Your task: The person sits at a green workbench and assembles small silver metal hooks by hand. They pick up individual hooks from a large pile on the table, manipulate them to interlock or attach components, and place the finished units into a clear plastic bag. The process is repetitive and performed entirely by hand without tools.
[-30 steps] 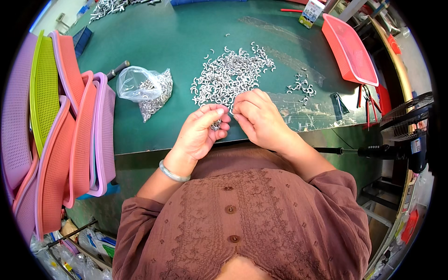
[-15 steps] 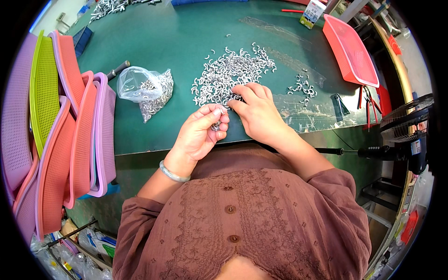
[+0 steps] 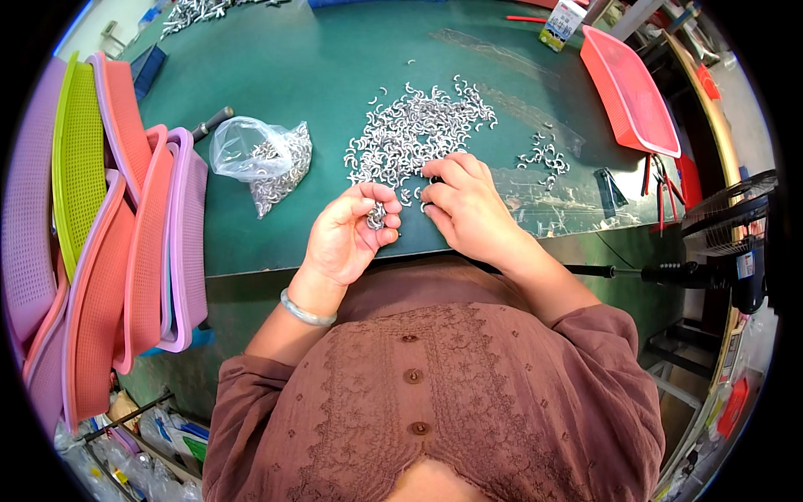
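A wide heap of small silvery curved metal pieces lies on the green tabletop. My left hand, palm up with curled fingers, cups a small cluster of metal pieces just off the heap's near edge. At the heap's near right edge is my right hand, its back upward and fingers bent down to the table. A loose curved piece shows by its fingertips; whether it is pinched, I cannot make out. To the left sits a clear plastic bag partly filled with similar pieces.
Stacked plastic baskets in purple, orange and green stand at the left. A smaller group of pieces lies right of the heap. Farther right are a pink basket, red-handled pliers and a black fan. A carton stands behind.
My left hand has moved slightly left and opened a little, showing more of the cluster. My right hand has shifted slightly right, and the gap between my hands has widened.
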### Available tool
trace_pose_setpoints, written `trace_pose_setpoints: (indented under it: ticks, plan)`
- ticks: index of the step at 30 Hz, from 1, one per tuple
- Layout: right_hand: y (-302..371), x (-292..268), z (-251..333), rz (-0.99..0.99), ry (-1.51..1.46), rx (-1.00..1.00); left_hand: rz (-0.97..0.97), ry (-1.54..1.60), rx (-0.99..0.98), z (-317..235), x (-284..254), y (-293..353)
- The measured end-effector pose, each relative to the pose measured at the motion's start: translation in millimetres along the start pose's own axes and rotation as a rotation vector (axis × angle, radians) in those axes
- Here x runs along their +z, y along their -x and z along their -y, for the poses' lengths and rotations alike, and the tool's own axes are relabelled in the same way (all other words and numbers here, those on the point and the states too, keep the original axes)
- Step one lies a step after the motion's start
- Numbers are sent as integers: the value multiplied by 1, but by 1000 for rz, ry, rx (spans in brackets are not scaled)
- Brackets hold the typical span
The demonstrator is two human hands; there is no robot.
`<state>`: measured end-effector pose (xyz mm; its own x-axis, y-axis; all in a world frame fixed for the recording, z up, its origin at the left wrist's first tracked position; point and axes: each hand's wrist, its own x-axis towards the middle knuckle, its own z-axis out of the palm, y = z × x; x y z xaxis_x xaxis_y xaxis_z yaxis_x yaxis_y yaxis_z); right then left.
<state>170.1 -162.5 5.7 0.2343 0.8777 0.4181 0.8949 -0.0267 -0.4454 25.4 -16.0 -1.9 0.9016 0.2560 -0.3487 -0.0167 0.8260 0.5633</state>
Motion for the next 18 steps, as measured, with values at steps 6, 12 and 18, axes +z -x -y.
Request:
trace_pose_setpoints:
  ticks: [6, 12, 18]
  plan:
    - [-1, -1, -1, 19, -1, -5, -70, -73, -6, 1, 5, 2]
    - [0, 1, -1, 1, -1, -3, -84, -99, -7, 2, 6, 2]
    - [-1, 2, -2, 46, -13, -45, -99, -143, -19, 2, 10, 2]
